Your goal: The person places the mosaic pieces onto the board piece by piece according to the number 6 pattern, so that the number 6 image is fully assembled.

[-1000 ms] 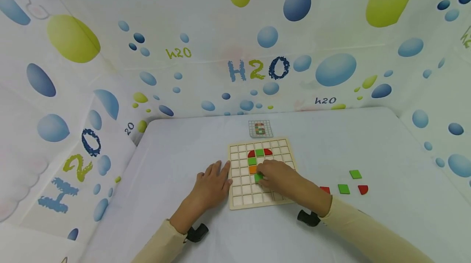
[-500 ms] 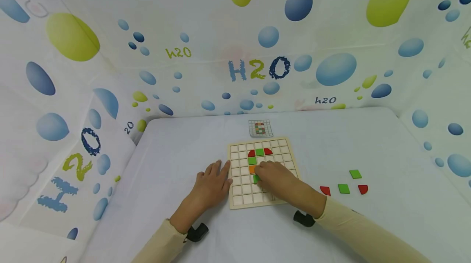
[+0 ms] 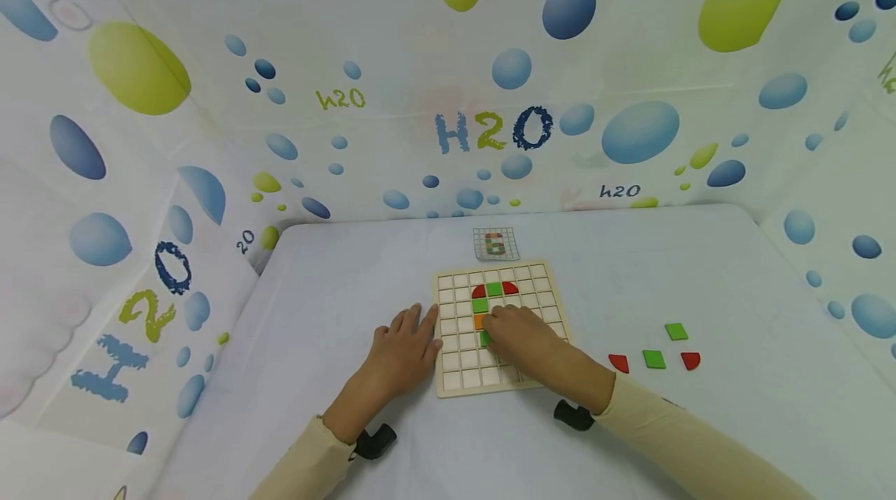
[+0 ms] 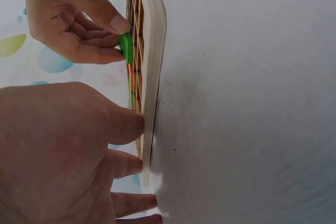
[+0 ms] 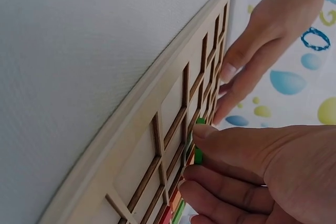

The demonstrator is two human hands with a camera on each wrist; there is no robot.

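Observation:
A wooden grid board lies flat on the white table. My right hand is over its middle and pinches a green square tile between thumb and fingers, close to the grid in both wrist views. Just beyond those fingers sit an orange tile, another green tile and a top row of a red rounded piece, a green square and a red rounded piece. My left hand has its fingers spread, thumb and fingertips touching the board's left edge.
Right of the board lie two red rounded pieces and two green squares. A small card printed with a coloured grid pattern lies behind the board. A patterned curtain surrounds the table.
My right hand has shifted slightly left with the green tile, uncovering the red piece beside its wrist. The left hand stays at the board's edge.

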